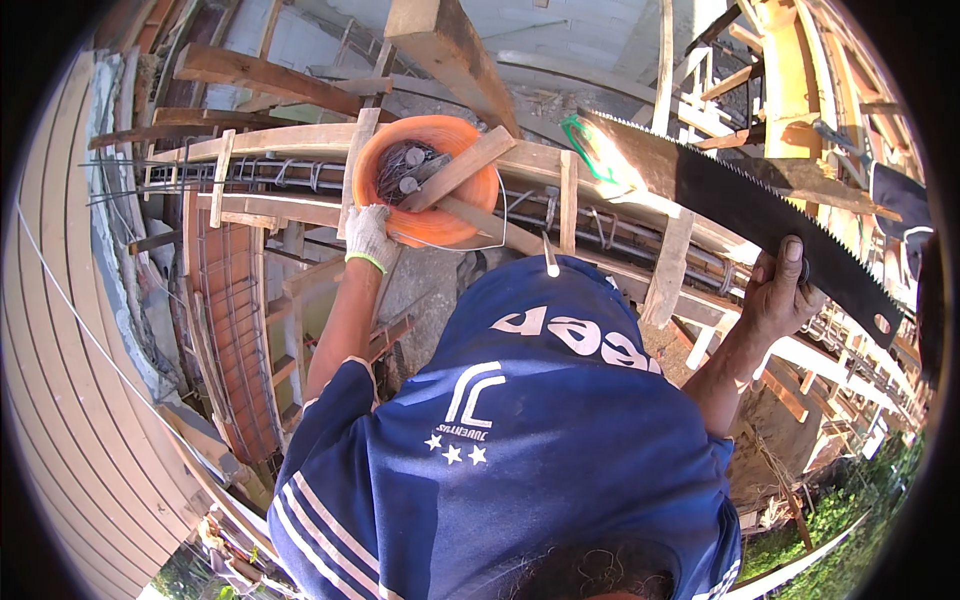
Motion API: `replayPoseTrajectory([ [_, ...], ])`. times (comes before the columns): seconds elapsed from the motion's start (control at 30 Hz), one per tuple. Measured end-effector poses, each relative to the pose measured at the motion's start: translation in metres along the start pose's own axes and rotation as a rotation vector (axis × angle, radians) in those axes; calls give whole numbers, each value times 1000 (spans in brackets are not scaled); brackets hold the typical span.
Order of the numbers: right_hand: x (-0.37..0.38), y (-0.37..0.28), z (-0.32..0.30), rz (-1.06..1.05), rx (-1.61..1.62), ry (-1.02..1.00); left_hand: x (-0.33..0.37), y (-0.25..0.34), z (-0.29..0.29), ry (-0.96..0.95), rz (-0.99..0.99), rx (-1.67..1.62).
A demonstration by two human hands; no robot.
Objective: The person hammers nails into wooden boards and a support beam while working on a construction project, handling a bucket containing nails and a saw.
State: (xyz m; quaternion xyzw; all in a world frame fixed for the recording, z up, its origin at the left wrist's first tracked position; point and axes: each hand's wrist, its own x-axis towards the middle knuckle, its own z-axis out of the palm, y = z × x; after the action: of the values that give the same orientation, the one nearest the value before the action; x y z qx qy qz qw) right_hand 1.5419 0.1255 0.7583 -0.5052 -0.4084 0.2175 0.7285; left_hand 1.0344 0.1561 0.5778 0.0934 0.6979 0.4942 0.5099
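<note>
My left hand [367, 240], in a pale knitted glove, is closed on the near-left rim of an orange bucket [484, 190] with a thin wire handle. Dark wire or nails [395, 168] and greyish pieces lie inside it. A flat wooden piece [465, 167] sticks out over the rim; its lower end is among the contents. My bare right hand [785, 295] grips the lower edge of a handsaw [735, 200] by its dark blade, toward the holed end. The saw's green-edged handle end [590, 150] points to the upper left, and its teeth face up.
Timber formwork [270, 140] with steel rebar [300, 178] inside runs across, beneath the bucket and saw. A thick wooden post [450, 60] rises just beyond the bucket. Beige slatted boards [80, 400] lie left. A dark cloth-like shape [900, 200] shows at far right.
</note>
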Motion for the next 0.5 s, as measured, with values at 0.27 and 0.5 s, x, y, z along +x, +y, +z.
replayPoseTrajectory([
  [0.27,-2,20,-38,49,-398,96,84,-30,-117,-40,361,668],
  [0.5,-7,14,-69,209,-395,422,5,43,-77,208,-119,-182],
])
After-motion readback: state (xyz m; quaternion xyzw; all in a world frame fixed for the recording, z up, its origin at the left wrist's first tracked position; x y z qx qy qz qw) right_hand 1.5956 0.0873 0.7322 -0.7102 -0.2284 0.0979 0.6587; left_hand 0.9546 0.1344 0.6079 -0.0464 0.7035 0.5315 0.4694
